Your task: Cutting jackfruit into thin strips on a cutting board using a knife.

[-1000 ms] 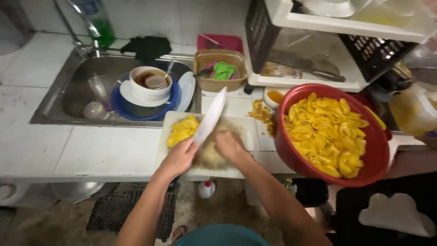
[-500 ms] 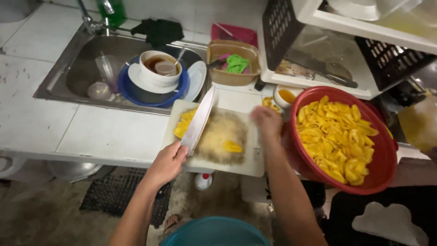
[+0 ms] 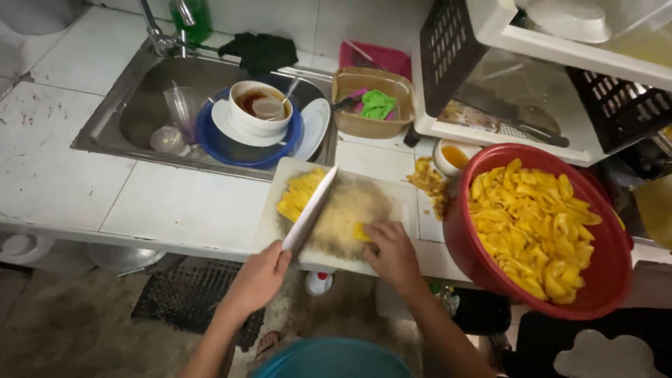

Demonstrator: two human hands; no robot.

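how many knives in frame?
1. A white-bladed knife in the left hand, blade lying across the cutting board. More utensils may sit blurred in the dish rack.

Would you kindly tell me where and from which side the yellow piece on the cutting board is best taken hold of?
Hold the yellow piece at its near right end, coming from the right, where the right hand already rests on it. It lies flat on the cutting board. The knife, held by the left hand, lies on its left, so a grip there keeps fingers away from the blade.
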